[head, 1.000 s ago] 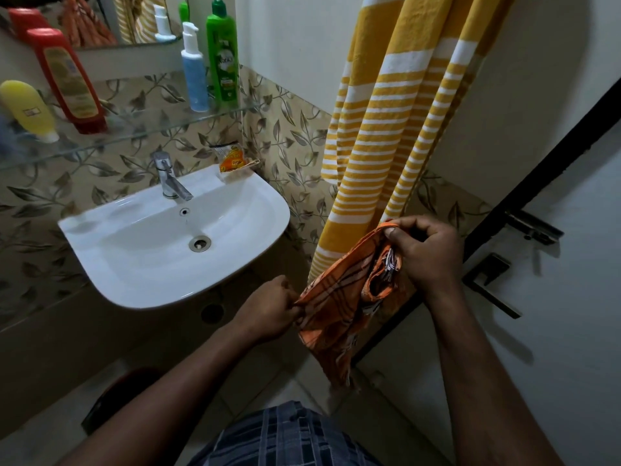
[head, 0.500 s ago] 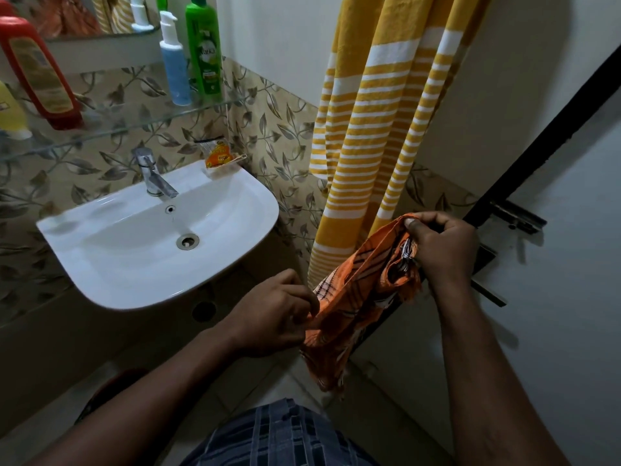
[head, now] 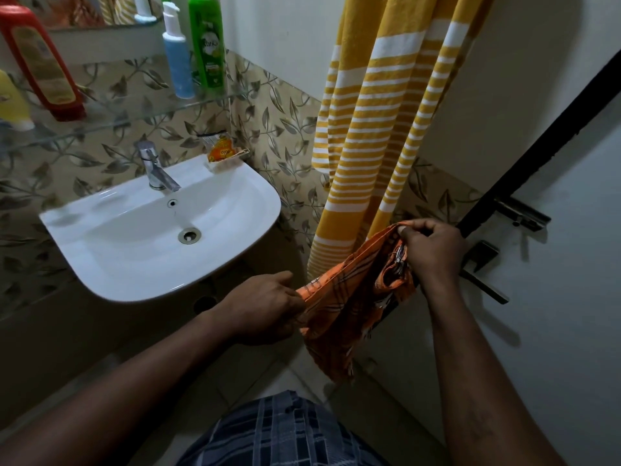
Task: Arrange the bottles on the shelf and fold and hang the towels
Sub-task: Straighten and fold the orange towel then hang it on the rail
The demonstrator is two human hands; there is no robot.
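An orange checked towel (head: 349, 307) hangs bunched between my hands, low in front of the door. My right hand (head: 431, 250) pinches its upper edge. My left hand (head: 265, 307) grips its lower left edge, just below the sink. A yellow-and-white striped towel (head: 376, 129) hangs on the wall behind. On the glass shelf (head: 111, 112) stand a red bottle (head: 43, 62), a yellow bottle (head: 10, 102) at the frame edge, a blue pump bottle (head: 178, 52) and a green bottle (head: 206, 42).
A white sink (head: 134, 230) with a chrome tap (head: 154, 169) juts out at left, an orange sachet (head: 220, 151) on its rim. A white door with a metal handle (head: 480, 264) and latch (head: 521, 213) stands at right. A mirror is above the shelf.
My left hand slid along the orange towel's lower edge and now grips it tighter. My right hand keeps its pinch on the upper edge. The view shifted slightly.
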